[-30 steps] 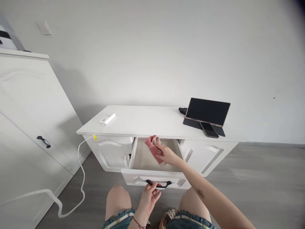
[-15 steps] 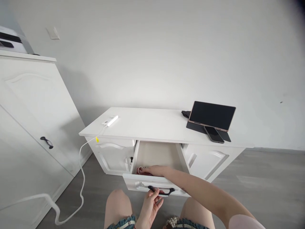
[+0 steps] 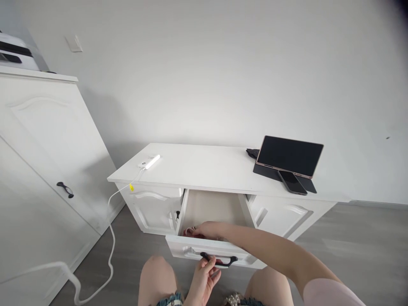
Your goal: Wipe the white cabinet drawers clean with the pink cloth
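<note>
My left hand (image 3: 205,274) is curled at the black drawer handle (image 3: 227,262), its thumb and fingers closed on the left part of it. The white drawer (image 3: 204,244) is pulled out from the middle of the white desk (image 3: 197,163). My right hand (image 3: 207,229) reaches over the drawer front into its front left corner. At its fingertips is a small pinkish-red thing with a pale loop (image 3: 188,232); its kind cannot be made out. The drawer front hides part of those fingers, which look closed on it. The drawer's pale bottom (image 3: 215,206) shows behind the hand.
A tablet-like dark screen (image 3: 290,156) stands on the desk's right, a phone (image 3: 292,182) before it and a black crumpled item (image 3: 253,153) beside it. A white power strip (image 3: 149,162) trails a white cable (image 3: 111,250) to the floor. A white cabinet (image 3: 44,140) stands left.
The view has shifted slightly, so the desk items appear a little further right. My left hand stays at the handle and my right hand stays in the drawer's front left corner.
</note>
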A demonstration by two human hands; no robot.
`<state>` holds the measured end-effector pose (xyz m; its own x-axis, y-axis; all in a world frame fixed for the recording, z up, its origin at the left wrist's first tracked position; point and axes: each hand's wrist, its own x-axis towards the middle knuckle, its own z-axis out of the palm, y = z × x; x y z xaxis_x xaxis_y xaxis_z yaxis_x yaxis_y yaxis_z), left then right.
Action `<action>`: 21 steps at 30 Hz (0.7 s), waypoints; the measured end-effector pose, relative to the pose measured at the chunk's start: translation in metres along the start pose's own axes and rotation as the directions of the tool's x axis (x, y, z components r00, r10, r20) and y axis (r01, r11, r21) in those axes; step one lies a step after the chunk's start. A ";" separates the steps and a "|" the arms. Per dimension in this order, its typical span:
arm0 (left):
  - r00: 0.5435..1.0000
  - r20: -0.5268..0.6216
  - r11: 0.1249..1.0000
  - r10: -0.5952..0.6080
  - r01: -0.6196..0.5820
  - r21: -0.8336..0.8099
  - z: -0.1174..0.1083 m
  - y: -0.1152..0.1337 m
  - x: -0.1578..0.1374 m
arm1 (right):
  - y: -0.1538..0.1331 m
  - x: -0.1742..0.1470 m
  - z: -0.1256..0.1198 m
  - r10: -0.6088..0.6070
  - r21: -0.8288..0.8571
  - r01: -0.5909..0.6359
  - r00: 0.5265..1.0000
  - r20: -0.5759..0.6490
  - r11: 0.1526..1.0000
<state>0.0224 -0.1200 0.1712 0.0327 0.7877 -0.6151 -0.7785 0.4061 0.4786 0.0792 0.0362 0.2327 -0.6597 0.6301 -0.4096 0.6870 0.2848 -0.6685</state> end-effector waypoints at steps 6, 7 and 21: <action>1.000 0.020 1.000 0.014 -0.014 0.008 0.000 0.001 -0.002 | 0.024 0.036 -0.020 -0.172 -0.379 0.187 0.982 0.073 0.906; 1.000 0.014 1.000 0.011 -0.011 0.013 0.000 0.001 -0.002 | 0.026 0.041 -0.025 -0.184 -0.434 0.193 0.981 0.063 0.880; 0.999 0.032 0.999 0.009 -0.010 0.030 -0.002 0.003 0.000 | -0.002 0.047 -0.073 -0.112 -0.179 0.029 0.875 -0.472 0.983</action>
<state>0.0191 -0.1204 0.1713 0.0458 0.8058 -0.5904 -0.7595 0.4120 0.5034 0.0690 0.1182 0.2598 -0.5104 0.8599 0.0095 0.7110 0.4281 -0.5579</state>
